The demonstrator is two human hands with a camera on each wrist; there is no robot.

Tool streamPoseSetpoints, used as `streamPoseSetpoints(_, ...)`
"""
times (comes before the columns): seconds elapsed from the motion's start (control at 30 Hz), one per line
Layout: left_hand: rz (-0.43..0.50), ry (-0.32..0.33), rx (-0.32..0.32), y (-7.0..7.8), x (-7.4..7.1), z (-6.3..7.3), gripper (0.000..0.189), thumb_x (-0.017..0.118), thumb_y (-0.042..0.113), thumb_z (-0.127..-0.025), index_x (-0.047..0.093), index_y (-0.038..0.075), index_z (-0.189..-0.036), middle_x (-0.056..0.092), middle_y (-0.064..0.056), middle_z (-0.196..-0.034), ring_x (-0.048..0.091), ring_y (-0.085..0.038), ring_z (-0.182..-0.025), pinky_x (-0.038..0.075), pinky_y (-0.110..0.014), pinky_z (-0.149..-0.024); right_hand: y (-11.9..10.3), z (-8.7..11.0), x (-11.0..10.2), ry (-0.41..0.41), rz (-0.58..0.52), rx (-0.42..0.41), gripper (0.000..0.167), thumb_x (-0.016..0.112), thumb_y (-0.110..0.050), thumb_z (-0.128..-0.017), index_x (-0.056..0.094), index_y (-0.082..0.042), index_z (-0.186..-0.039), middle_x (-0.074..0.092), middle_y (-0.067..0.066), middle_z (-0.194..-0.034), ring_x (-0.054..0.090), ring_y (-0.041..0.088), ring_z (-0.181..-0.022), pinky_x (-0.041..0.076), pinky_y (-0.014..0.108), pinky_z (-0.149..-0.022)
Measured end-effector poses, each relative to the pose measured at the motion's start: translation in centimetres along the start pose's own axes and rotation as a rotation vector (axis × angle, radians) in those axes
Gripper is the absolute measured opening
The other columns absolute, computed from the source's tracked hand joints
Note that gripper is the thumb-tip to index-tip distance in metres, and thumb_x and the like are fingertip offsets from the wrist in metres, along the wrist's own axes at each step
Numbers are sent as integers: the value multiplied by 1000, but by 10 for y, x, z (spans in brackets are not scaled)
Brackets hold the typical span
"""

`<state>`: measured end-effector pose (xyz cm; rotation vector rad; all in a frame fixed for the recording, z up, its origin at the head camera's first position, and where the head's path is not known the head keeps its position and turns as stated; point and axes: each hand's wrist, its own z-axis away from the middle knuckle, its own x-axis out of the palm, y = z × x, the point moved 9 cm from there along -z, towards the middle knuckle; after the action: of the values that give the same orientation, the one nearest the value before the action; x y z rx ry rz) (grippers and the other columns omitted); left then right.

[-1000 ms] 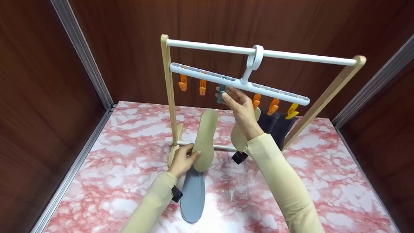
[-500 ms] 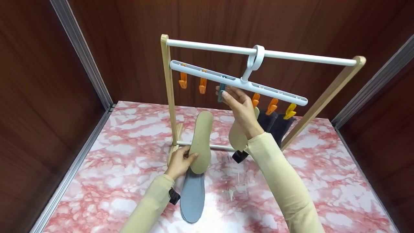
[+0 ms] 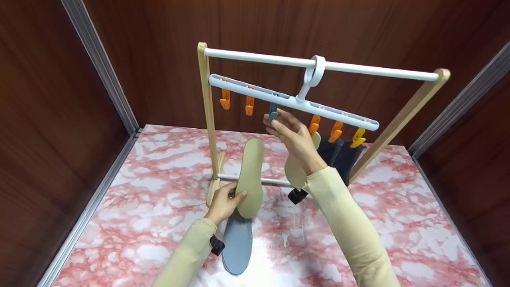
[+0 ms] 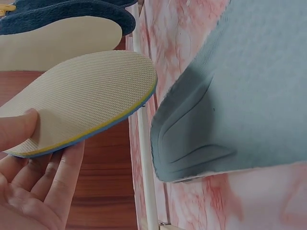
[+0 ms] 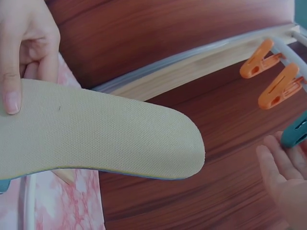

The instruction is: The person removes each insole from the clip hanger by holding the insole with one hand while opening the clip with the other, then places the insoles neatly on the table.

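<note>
In the head view my left hand (image 3: 224, 203) pinches a beige insole (image 3: 251, 175) near its lower end, with the thumb on top and fingers beneath. The left wrist view shows its yellow and blue layered edge (image 4: 103, 125). My right hand (image 3: 293, 133) is up at a dark green clothes peg (image 3: 273, 113) on the white hanger (image 3: 255, 92), with thumb and fingers about its lower end. From the right wrist camera, the fingers (image 5: 273, 163) lie against the green peg (image 5: 296, 130). The insole's upper end is below the peg and apart from it.
Orange pegs (image 3: 225, 99) hang to the left. On the right, an orange peg holds another beige insole (image 3: 295, 171), and dark cloth (image 3: 346, 159) hangs from further pegs. A grey insole (image 3: 238, 247) lies on the marbled table. A wooden rack (image 3: 210, 119) carries the hanger.
My right hand has slipped slightly lower on the green peg. The left hand and its insole have moved down a little. The hanger's left end has tipped up slightly.
</note>
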<state>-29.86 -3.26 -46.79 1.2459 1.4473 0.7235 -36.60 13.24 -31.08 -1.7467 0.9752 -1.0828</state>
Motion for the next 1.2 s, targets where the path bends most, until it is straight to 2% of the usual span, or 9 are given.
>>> streamPoseSetpoints(0.13, 5, -7, -2, -1, 3, 3, 26, 65, 9, -90, 64, -7, -110, 69, -25, -101, 68, -34, -89, 57, -37, -78, 7, 4, -1, -15, 34, 57, 42, 52, -4, -96, 42, 1, -137, 56, 22, -131, 55, 29, -122, 40, 42, -107)
streamPoseSetpoints(0.27, 7, -15, 0, -2, 6, 6, 24, 64, 9, -90, 65, -7, -108, 69, -24, -100, 68, -33, -89, 57, -36, -79, 14, 10, -4, -27, 75, 115, 45, 51, -6, -97, 38, -2, -140, 54, 20, -134, 53, 31, -125, 40, 41, -107)
streamPoseSetpoints(0.4, 18, -31, -28, -5, 10, 8, 24, 64, 10, -90, 65, -6, -108, 70, -23, -99, 68, -32, -90, 57, -34, -78, 19, 16, -9, -52, 123, 146, 48, 52, -10, -98, 37, -3, -143, 51, 21, -137, 51, 32, -127, 42, 39, -106)
streamPoseSetpoints(0.6, 40, -59, -37, -5, 16, 12, 26, 65, 10, -90, 64, -7, -109, 69, -24, -100, 68, -33, -91, 56, -38, -79, 18, 24, -10, -126, 173, 116, 48, 50, -11, -99, 37, 0, -143, 53, 22, -134, 58, 30, -119, 46, 35, -101)
streamPoseSetpoints(0.77, 52, -92, -44, -4, 23, 16, 27, 65, 10, -90, 64, -9, -109, 68, -26, -100, 68, -35, -90, 57, -39, -78, 16, 31, -10, -160, 234, 84, 42, 48, -11, -100, 42, 3, -139, 60, 22, -124, 61, 33, -113, 50, 37, -97)
streamPoseSetpoints(0.97, 58, -156, -51, -4, 35, 21, 26, 66, 11, -89, 63, -9, -106, 69, -25, -98, 68, -35, -89, 57, -37, -77, 17, 38, -16, -130, 291, 97, 38, 50, -13, -99, 49, -1, -135, 66, 17, -111, 67, 22, -96, 53, 38, -90)
streamPoseSetpoints(1.2, 43, -227, -101, -9, 50, 28, 30, 66, 10, -89, 61, -11, -110, 68, -26, -100, 67, -35, -91, 56, -35, -78, 17, 43, -23, -84, 347, 74, 35, 49, -10, -99, 53, 1, -132, 69, 11, -101, 68, 27, -90, 55, 30, -81)
